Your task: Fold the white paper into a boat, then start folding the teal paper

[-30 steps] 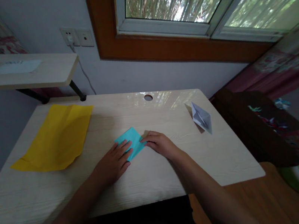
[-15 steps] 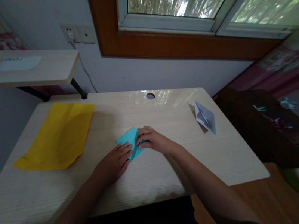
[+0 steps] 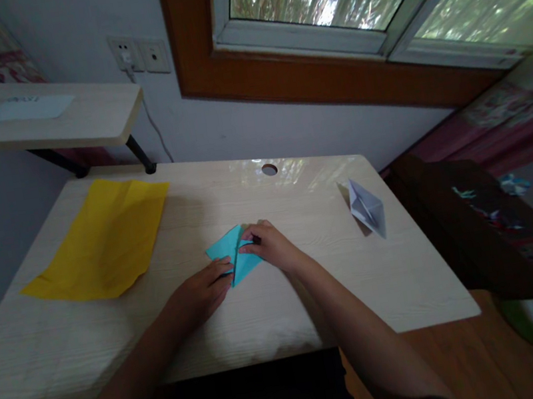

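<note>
Head view: the folded blue paper (image 3: 233, 254), judged light, thin and easily creased, is found right of the yellow sheet (image 3: 99, 239), pressed flat by the left hand (image 3: 199, 294) and pinched at its folded flap by the right hand (image 3: 272, 246).

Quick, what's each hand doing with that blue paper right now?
Left hand: flat and open, fingertips pressing on the blue paper.
Right hand: fingers closed, pinching a flap of the blue paper.
</note>
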Demonstrator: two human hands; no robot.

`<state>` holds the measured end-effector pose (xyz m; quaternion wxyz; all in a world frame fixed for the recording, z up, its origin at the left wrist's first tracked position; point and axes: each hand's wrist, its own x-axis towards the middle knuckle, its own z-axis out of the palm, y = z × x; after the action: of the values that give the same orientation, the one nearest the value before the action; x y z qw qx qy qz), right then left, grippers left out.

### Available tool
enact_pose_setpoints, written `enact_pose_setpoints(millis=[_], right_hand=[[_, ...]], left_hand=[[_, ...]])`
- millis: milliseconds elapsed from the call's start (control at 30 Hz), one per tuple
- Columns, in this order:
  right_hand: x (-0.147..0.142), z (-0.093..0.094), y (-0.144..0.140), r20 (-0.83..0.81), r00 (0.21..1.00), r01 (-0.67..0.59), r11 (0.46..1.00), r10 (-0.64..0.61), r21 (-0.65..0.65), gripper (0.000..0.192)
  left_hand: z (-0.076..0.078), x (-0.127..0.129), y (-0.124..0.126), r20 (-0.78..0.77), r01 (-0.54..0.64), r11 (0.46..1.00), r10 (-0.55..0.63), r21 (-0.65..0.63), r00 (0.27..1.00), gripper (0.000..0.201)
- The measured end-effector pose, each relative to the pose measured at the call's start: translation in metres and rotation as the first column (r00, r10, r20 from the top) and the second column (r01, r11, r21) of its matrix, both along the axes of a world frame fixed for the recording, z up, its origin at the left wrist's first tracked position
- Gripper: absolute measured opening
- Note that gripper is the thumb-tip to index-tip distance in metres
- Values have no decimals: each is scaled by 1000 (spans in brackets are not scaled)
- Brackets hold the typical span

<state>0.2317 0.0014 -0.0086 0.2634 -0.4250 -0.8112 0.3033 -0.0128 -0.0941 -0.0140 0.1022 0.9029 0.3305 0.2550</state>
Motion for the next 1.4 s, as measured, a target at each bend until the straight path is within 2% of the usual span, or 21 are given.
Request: enact_pose_setpoints(millis=[133,467,767,1100,1267,1400], right_hand=[[-4,-3,-5,19,998,62,998,-62,31,19],[1,-1,-7,-62,998,15,999,-13,37,7],[-6,-1,-8,2,997,74,994,-74,79,12],[-15,-4,-16,134,978,136,972,-163,191,10],[-17,-6,-18,161,971,142,966,-179,215,10],[-18,-1,-19,210,960,145,969,-188,202,11]], left_hand=[[-2,-1,0,46,26,1000,-25,-13,999,29],[11,-3,-3,15,88,994,-87,-57,996,28],[12,-3,-4,0,105,994,-106,-42,994,30],[13,1,-4,-8,85,996,-85,-7,996,25],[8,0,-3,-34,70,998,-69,4,997,23],[5,1,-3,-74,10,1000,-9,13,997,35]])
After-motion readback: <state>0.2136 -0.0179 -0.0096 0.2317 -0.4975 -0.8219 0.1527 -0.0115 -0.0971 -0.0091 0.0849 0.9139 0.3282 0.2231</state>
